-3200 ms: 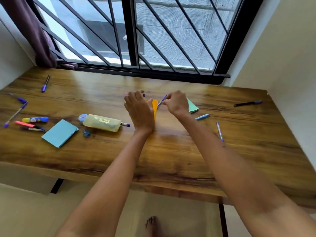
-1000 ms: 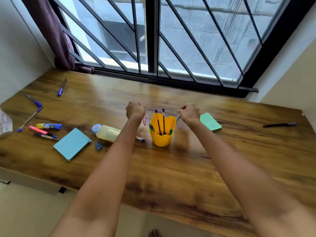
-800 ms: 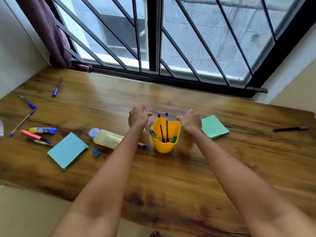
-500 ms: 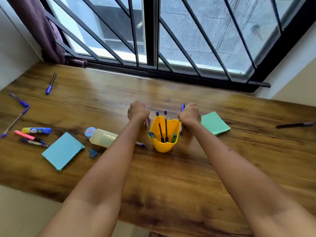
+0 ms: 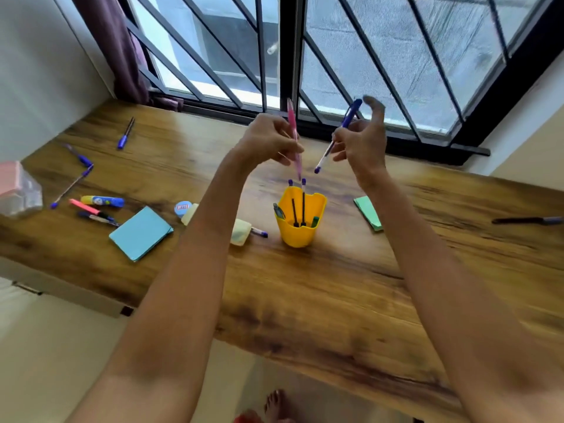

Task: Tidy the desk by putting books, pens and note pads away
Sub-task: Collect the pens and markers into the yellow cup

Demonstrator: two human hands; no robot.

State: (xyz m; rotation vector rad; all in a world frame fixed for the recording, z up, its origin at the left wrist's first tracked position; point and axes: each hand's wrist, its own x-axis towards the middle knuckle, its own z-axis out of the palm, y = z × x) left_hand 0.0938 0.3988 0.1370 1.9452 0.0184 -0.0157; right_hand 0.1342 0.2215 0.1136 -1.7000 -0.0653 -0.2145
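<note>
Above the yellow cup (image 5: 300,222): left hand (image 5: 268,143) pinching a pink pen (image 5: 293,134), right hand (image 5: 361,141) pinching a blue pen (image 5: 337,137), both tips angled down.

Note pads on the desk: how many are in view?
2: a blue note pad left of the yellow cup, and a green note pad right of it. Others may be hidden behind the arms.
</note>
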